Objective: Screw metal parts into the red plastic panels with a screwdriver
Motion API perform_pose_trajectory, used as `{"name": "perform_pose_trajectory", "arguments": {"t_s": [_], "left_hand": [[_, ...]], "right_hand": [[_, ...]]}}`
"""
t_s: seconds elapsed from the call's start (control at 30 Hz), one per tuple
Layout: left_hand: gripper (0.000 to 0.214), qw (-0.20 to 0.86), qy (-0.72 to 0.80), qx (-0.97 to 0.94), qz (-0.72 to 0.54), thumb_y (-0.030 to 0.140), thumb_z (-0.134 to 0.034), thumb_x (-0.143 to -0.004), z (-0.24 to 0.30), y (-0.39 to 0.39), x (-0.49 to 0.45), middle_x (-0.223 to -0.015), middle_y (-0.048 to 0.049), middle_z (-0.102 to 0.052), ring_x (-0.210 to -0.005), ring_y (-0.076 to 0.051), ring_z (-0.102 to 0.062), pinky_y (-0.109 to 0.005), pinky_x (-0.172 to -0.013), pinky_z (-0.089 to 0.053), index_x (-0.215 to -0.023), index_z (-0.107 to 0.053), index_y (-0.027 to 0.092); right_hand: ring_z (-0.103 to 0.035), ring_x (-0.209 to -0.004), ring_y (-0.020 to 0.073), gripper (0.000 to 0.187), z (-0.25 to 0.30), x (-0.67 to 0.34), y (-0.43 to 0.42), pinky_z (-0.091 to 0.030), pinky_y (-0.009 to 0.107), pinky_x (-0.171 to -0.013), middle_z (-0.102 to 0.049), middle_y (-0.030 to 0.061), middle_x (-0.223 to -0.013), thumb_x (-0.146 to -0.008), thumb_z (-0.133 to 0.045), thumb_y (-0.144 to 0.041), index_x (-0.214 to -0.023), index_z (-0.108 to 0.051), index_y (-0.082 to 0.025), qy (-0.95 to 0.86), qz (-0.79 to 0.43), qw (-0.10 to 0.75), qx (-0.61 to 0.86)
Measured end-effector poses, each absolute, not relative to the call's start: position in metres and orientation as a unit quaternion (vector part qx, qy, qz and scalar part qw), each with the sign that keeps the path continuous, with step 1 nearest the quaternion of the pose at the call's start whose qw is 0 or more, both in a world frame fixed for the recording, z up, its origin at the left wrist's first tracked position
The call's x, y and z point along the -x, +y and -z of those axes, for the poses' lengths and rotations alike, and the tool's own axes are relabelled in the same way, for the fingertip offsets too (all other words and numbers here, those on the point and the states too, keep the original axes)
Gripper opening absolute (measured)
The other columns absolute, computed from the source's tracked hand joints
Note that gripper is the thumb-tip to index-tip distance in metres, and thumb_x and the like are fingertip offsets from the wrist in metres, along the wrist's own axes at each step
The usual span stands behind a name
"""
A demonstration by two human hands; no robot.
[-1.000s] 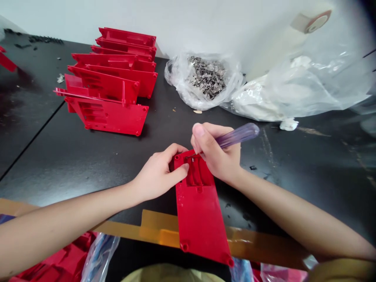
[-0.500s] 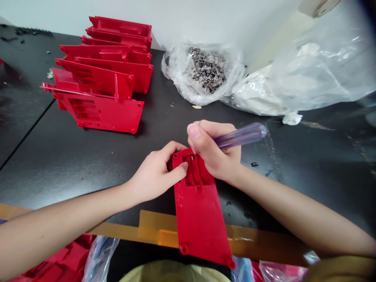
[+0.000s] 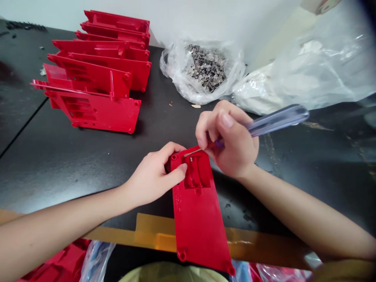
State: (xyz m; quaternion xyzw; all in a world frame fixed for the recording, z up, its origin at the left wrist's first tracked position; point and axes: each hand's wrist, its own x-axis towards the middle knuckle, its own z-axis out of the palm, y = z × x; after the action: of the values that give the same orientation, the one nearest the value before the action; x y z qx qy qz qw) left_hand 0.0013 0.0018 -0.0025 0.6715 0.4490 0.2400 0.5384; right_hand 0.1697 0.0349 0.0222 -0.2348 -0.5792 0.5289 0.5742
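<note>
A red plastic panel [image 3: 199, 219] with a recessed battery compartment lies at the table's front edge, its near end sticking out over it. My left hand [image 3: 157, 172] grips the panel's far left corner, thumb at the compartment's rim and fingers behind the edge. In the compartment's upper left sits a small metal spring [image 3: 191, 159]. Closed round a screwdriver [image 3: 276, 119] with a clear purplish handle, my right hand [image 3: 230, 139] is over the panel's far right corner. The thin metal shaft slants left, its tip at the compartment's upper left edge.
Several similar red panels [image 3: 102, 113] stand in a row at the back left. A clear plastic bag [image 3: 176, 80] of small metal parts sits at the back middle, beside a larger bag [image 3: 293, 86] with white contents. Orange tape [image 3: 117, 235] runs along the front edge; bagged red parts lie below.
My right hand has shifted right and rolled, so the screwdriver lies flatter and its shaft now shows across the panel's far end. My left hand keeps its hold on the panel.
</note>
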Motion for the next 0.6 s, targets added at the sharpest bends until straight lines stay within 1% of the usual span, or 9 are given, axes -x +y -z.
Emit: {"name": "perform_pose_trajectory", "arguments": {"t_s": [0.03, 0.13, 0.2, 0.3, 0.33, 0.4, 0.47, 0.53, 0.6], "left_hand": [[0.021, 0.539, 0.450, -0.671, -0.237, 0.032, -0.054, -0.090, 0.002, 0.002, -0.001, -0.089, 0.0041, -0.069, -0.070, -0.012, -0.061, -0.024, -0.063, -0.047, -0.109, -0.057, 0.024], [0.020, 0.543, 0.454, -0.668, -0.229, 0.033, -0.054, -0.090, 0.002, 0.001, -0.001, -0.089, 0.0047, -0.070, -0.069, -0.011, -0.062, -0.024, -0.062, -0.048, -0.108, -0.056, 0.025], [0.019, 0.543, 0.453, -0.668, -0.230, 0.031, -0.054, -0.090, 0.001, 0.001, -0.001, -0.088, 0.0053, -0.069, -0.072, -0.012, -0.064, -0.023, -0.063, -0.048, -0.108, -0.056, 0.025], [0.018, 0.536, 0.448, -0.675, -0.235, 0.027, -0.054, -0.090, -0.001, 0.000, -0.002, -0.086, 0.0071, -0.068, -0.078, -0.011, -0.065, -0.022, -0.067, -0.048, -0.108, -0.056, 0.026], [0.018, 0.536, 0.447, -0.676, -0.235, 0.027, -0.054, -0.090, -0.001, 0.000, -0.002, -0.086, 0.0076, -0.067, -0.078, -0.011, -0.065, -0.021, -0.067, -0.048, -0.108, -0.056, 0.026], [0.018, 0.541, 0.446, -0.673, -0.234, 0.026, -0.054, -0.090, -0.002, 0.000, -0.002, -0.086, 0.0084, -0.067, -0.077, -0.010, -0.064, -0.020, -0.065, -0.048, -0.108, -0.056, 0.026], [0.017, 0.544, 0.446, -0.670, -0.237, 0.025, -0.055, -0.090, -0.001, 0.000, -0.002, -0.084, 0.0088, -0.067, -0.074, -0.009, -0.064, -0.019, -0.063, -0.048, -0.106, -0.057, 0.026], [0.016, 0.541, 0.446, -0.670, -0.243, 0.023, -0.055, -0.089, -0.001, 0.000, -0.003, -0.081, 0.0090, -0.067, -0.069, -0.008, -0.062, -0.018, -0.061, -0.048, -0.104, -0.058, 0.025], [0.015, 0.539, 0.442, -0.673, -0.248, 0.022, -0.056, -0.089, 0.000, 0.001, -0.003, -0.075, 0.0092, -0.065, -0.061, -0.006, -0.057, -0.017, -0.055, -0.046, -0.103, -0.059, 0.025]], "right_hand": [[-0.037, -0.038, 0.0050, 0.035, -0.023, -0.171, 0.036, -0.026, 0.022, -0.035, -0.053, -0.0030, -0.054, -0.095, -0.059, -0.033, -0.065, -0.051, -0.018, -0.574, -0.545, 0.564, 0.233], [-0.042, -0.034, 0.0066, 0.044, -0.026, -0.174, 0.037, -0.026, 0.022, -0.030, -0.057, -0.0025, -0.053, -0.094, -0.057, -0.052, -0.065, -0.051, -0.019, -0.563, -0.591, 0.527, 0.238], [-0.044, -0.036, 0.0065, 0.045, -0.029, -0.176, 0.038, -0.028, 0.022, -0.031, -0.056, -0.0028, -0.053, -0.087, -0.067, -0.052, -0.061, -0.051, -0.019, -0.575, -0.587, 0.509, 0.256], [-0.044, -0.041, 0.0062, 0.048, -0.034, -0.175, 0.038, -0.029, 0.023, -0.034, -0.053, -0.0030, -0.052, -0.078, -0.079, -0.044, -0.052, -0.049, -0.019, -0.604, -0.561, 0.482, 0.297], [-0.043, -0.042, 0.0063, 0.052, -0.035, -0.174, 0.038, -0.027, 0.024, -0.035, -0.050, -0.0032, -0.049, -0.077, -0.079, -0.046, -0.048, -0.046, -0.019, -0.612, -0.551, 0.474, 0.311], [-0.039, -0.042, 0.0054, 0.059, -0.035, -0.171, 0.039, -0.023, 0.024, -0.036, -0.043, -0.0042, -0.046, -0.082, -0.073, -0.051, -0.046, -0.040, -0.018, -0.626, -0.532, 0.462, 0.333], [-0.039, -0.043, 0.0040, 0.054, -0.036, -0.170, 0.041, -0.025, 0.022, -0.038, -0.044, -0.0060, -0.048, -0.084, -0.071, -0.049, -0.053, -0.041, -0.018, -0.636, -0.533, 0.446, 0.336], [-0.042, -0.042, 0.0029, 0.045, -0.039, -0.171, 0.044, -0.031, 0.019, -0.037, -0.048, -0.0081, -0.052, -0.083, -0.073, -0.047, -0.063, -0.044, -0.019, -0.631, -0.565, 0.421, 0.324], [-0.047, -0.042, 0.0035, 0.043, -0.046, -0.174, 0.048, -0.036, 0.018, -0.036, -0.050, -0.0087, -0.053, -0.082, -0.074, -0.048, -0.068, -0.044, -0.021, -0.624, -0.602, 0.391, 0.309]]}}
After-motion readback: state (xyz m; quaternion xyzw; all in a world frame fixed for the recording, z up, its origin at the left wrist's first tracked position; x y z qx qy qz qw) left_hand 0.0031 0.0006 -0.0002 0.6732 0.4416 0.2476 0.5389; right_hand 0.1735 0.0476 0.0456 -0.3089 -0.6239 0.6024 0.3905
